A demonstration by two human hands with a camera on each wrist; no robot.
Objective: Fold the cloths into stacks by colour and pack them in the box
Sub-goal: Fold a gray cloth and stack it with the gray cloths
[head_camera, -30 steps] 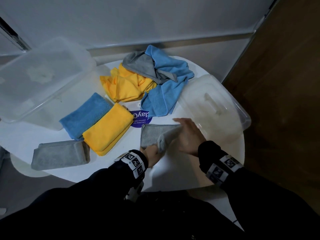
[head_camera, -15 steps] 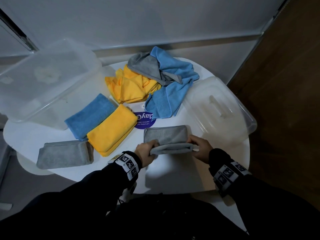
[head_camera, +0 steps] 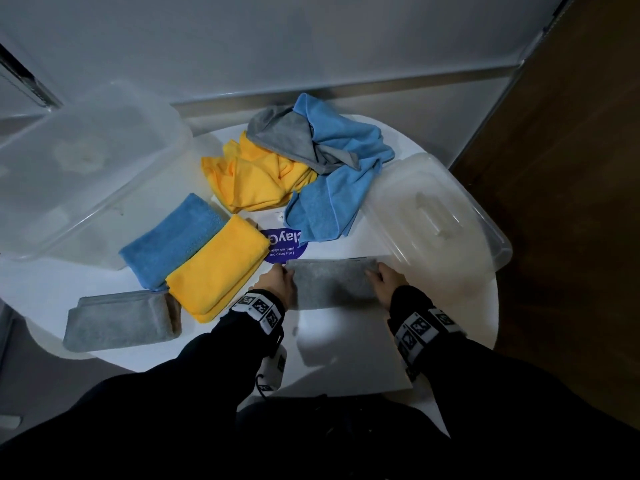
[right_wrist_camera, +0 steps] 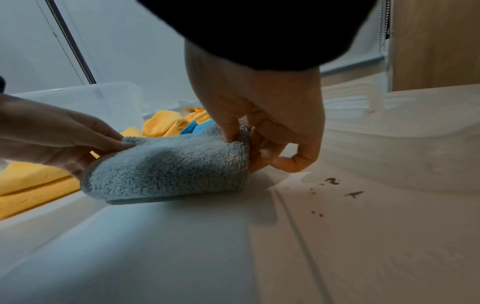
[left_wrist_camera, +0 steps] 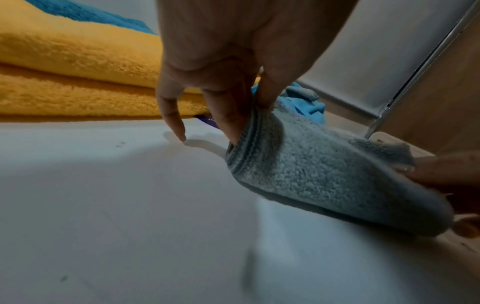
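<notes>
1. Clear rectangular plastic box (head_camera: 86,174) – far left on the round white table (head_camera: 346,358); no cloth seen inside it.
2. Translucent plastic lid (head_camera: 436,216) lies flat on the table's right side.
3. Left hand (head_camera: 277,284) – thumb and fingers pinch the left end of the folded grey terry cloth (head_camera: 332,284).
4. Right hand (head_camera: 388,284) pinches its right end, fingers curled.
5. The cloth rests on the table between both hands, beside the folded yellow cloth (head_camera: 218,268).

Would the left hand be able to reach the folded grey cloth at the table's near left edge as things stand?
Probably yes: the folded grey cloth lies uncovered on that side, nothing between. But the left hand now pinches the grey cloth being folded.
</notes>
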